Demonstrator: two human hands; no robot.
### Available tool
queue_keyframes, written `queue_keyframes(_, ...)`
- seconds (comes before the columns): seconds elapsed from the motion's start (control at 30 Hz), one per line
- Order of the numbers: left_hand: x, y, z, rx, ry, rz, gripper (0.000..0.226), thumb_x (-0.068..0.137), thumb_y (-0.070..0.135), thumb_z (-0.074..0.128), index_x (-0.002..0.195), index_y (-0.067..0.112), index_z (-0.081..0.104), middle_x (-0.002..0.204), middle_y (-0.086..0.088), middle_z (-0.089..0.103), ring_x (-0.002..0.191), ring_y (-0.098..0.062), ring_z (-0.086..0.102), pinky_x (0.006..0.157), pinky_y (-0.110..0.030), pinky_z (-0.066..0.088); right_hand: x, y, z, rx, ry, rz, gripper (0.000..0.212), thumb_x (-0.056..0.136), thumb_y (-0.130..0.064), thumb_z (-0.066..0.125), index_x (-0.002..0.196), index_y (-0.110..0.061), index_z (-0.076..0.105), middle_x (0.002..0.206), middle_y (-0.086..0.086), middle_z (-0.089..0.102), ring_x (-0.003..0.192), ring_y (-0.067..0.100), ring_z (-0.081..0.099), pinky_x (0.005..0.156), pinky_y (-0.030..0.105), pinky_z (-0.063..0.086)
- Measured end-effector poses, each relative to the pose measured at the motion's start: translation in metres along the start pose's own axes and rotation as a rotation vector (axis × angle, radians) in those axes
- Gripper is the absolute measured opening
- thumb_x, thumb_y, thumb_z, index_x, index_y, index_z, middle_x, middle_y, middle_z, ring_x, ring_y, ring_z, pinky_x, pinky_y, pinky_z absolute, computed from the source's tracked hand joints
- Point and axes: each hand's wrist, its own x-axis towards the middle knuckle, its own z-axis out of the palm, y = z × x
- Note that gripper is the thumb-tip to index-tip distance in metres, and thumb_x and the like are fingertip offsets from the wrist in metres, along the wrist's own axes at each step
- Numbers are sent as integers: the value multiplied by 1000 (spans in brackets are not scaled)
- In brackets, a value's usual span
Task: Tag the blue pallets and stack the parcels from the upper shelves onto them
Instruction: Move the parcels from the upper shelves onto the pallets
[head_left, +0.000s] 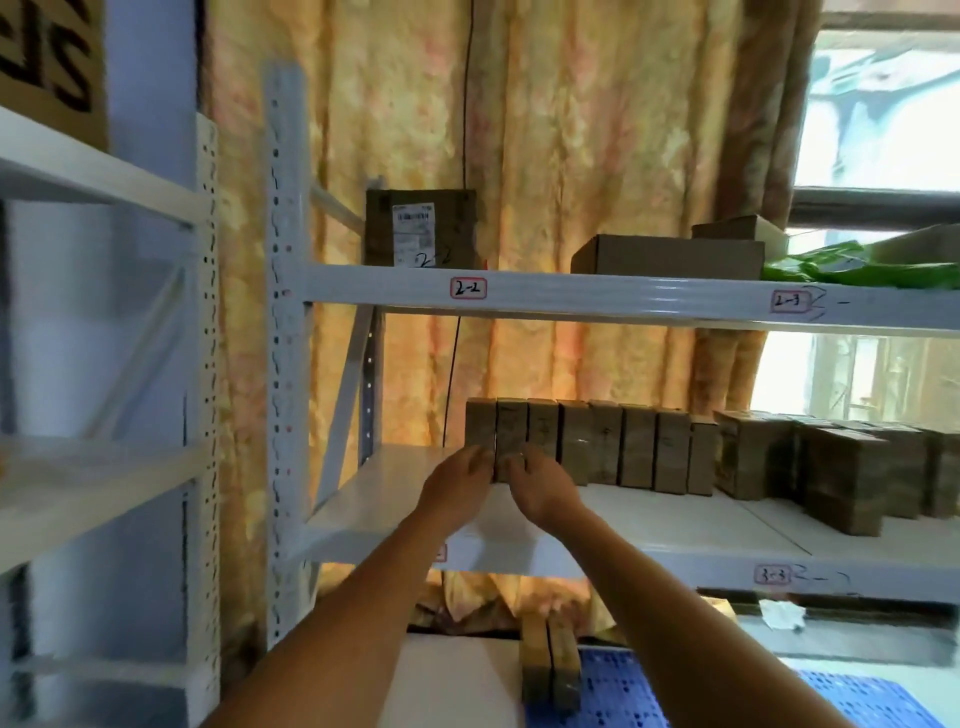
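The fingers (480, 460) of the left hand (457, 483) and the right hand (540, 483) pinch one thin parcel (511, 439) from both sides. It stands tall, second from the left in a row on the shelf (395, 499). Both hands are just as near. The blue pallet (623, 691) lies low, toward the person, with two parcels (550, 660) standing at its edge.
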Motion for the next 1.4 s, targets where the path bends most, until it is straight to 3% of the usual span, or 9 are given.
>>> queue_keyframes(0.17, 71, -41, 7, -33, 65, -43, 54, 98, 50, 51, 146, 25, 43, 148, -6, 50, 129, -27, 52, 94, -27, 38, 64, 10, 21, -38, 139, 7, 58, 106, -40, 43, 158, -18, 32, 159, 10, 42, 141, 34, 47, 108, 51, 47)
queue_keyframes(0.37, 126, -67, 30, -217, 90, -82, 99, 82, 55, 74, 159, 26, 18, 160, -3, 34, 142, -28, 39, 114, -46, 40, 127, 18, 31, -267, 242, 30, 67, 108, -44, 38, 165, -34, 6, 173, 5, 17, 159, 36, 11, 112, 59, 42)
queue_keyframes(0.47, 141, -78, 41, -290, 12, -136, 112, 71, 48, 84, 159, 23, 18, 149, 3, 43, 133, -23, 49, 102, -32, 45, 150, 20, 34, -529, 206, -7, 64, 102, -46, 42, 161, -28, 26, 157, 12, 45, 150, 41, 26, 115, 56, 35)
queue_keyframes(0.6, 158, -94, 52, -305, -51, -40, 63, 76, 27, 83, 131, 13, 57, 117, -6, 70, 107, -21, 66, 97, -48, 54, 170, 18, 37, -724, 311, -148, 52, 92, -53, 38, 128, -23, 61, 125, 11, 66, 122, 35, 47, 98, 49, 37)
queue_keyframes(0.87, 160, -98, 43, -312, 38, -23, 30, 82, 15, 79, 104, 32, 66, 95, 8, 72, 92, -5, 68, 75, -14, 51, 181, 12, 42, -383, 169, -363, 40, 95, -42, 56, 127, -19, 54, 123, 10, 54, 105, 31, 60, 86, 42, 54)
queue_keyframes(1.07, 144, -98, 25, -580, 98, -173, 36, 77, 9, 80, 110, 23, 71, 97, 1, 78, 94, -20, 73, 78, -34, 60, 174, -2, 54, 201, 305, -45, 77, 81, -57, 65, 144, -16, 48, 143, 9, 50, 113, 29, 63, 89, 40, 56)
queue_keyframes(1.17, 132, -97, 19, -619, 114, -171, 36, 76, 11, 82, 108, 24, 72, 97, -1, 79, 93, -22, 74, 82, -40, 61, 169, -4, 54, 209, 125, 96, 67, 79, -59, 65, 133, -19, 56, 120, 8, 70, 105, 30, 66, 90, 42, 57)
queue_keyframes(1.3, 116, -89, 10, -675, 150, -187, 38, 70, 13, 84, 103, 28, 73, 95, -1, 79, 87, -18, 75, 73, -35, 62, 149, 8, 62, 425, -18, 73, 72, 75, -36, 72, 143, -31, 48, 117, 5, 71, 105, 28, 69, 95, 52, 58)
queue_keyframes(1.4, 103, -90, 3, -693, 127, -196, 51, 60, 19, 85, 108, 30, 71, 97, 3, 79, 87, -14, 75, 66, -28, 61, 128, 22, 70, 493, -8, 31, 94, 70, -18, 84, 151, -28, 39, 120, -1, 68, 113, 23, 65, 91, 39, 58)
